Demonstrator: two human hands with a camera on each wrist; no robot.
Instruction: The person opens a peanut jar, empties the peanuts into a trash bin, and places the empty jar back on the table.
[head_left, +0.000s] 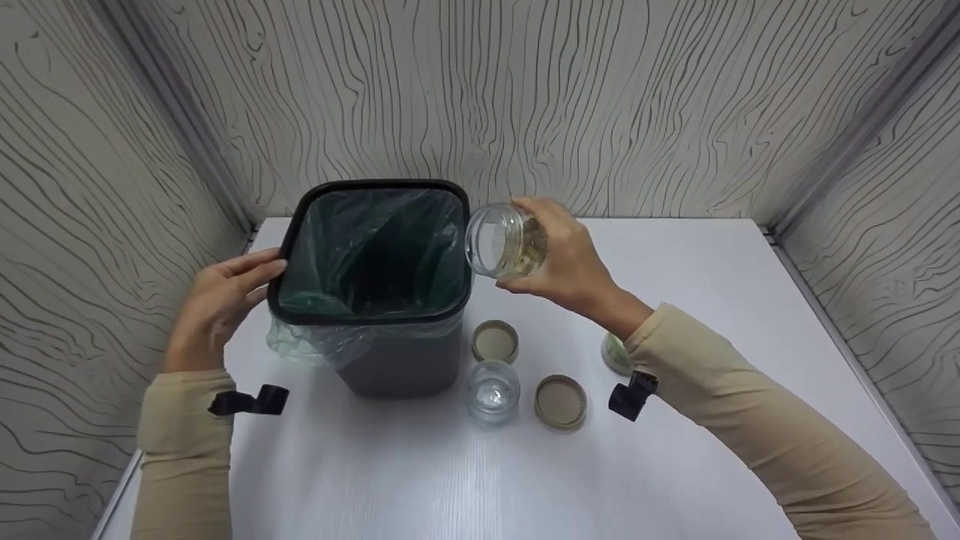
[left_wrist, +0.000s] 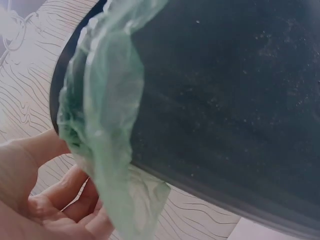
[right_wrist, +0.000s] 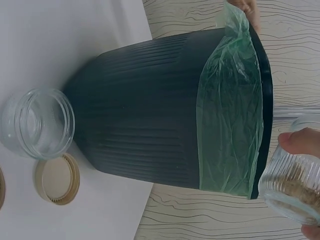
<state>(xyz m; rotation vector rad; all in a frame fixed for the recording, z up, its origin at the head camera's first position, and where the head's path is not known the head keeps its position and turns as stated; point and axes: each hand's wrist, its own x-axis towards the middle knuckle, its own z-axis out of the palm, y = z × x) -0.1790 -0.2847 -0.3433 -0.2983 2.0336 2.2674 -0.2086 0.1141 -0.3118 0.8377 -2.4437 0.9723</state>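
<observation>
A dark trash bin stands upright, lined with a thin green plastic bag folded over its black rim. At its left side my left hand holds the rim, with thumb and fingers on either side of the edge. My right hand grips a clear glass jar tipped on its side, mouth toward the bin's right rim. Pale bits and some brownish matter lie inside this jar. From the right wrist view, the ribbed glass is close to the rim; whether they touch I cannot tell.
Right of the bin's base stands an open clear glass jar. Two beige lids, one behind it and one to its right, lie on the white table. A greenish round item is partly hidden by my right sleeve. Patterned walls enclose the table.
</observation>
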